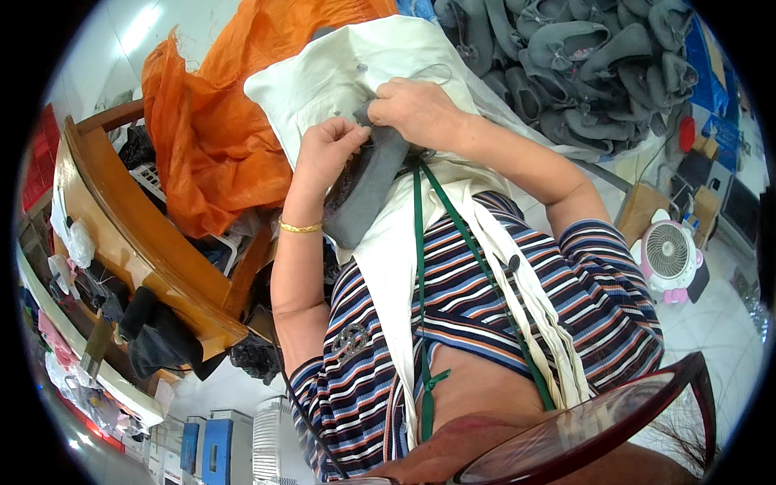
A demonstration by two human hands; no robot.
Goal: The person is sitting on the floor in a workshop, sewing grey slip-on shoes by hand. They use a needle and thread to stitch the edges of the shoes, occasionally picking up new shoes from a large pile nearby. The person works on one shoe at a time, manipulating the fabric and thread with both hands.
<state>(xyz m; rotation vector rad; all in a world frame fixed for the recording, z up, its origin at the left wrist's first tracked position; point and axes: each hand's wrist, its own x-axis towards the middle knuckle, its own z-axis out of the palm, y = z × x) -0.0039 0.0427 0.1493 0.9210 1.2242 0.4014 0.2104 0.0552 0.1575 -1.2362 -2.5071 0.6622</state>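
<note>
Light: bright, indoor, mostly even; white glare streak [141,28] upper L. Sheen on wooden table [145,242], its edge bowed by fisheye. Shadows: soft; grey shoe pile [582,81] darkest in gaps. Focus: L hand [330,149] & R hand [422,115] fairly sharp; glasses [582,428] oversized, lower R. Rim: black vignette, stretched.

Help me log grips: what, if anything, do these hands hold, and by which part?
The bare right hand pinches the soft grey fabric shoe at its far end; the bare left hand pinches there too, apparently on the shoe's edge.
</note>
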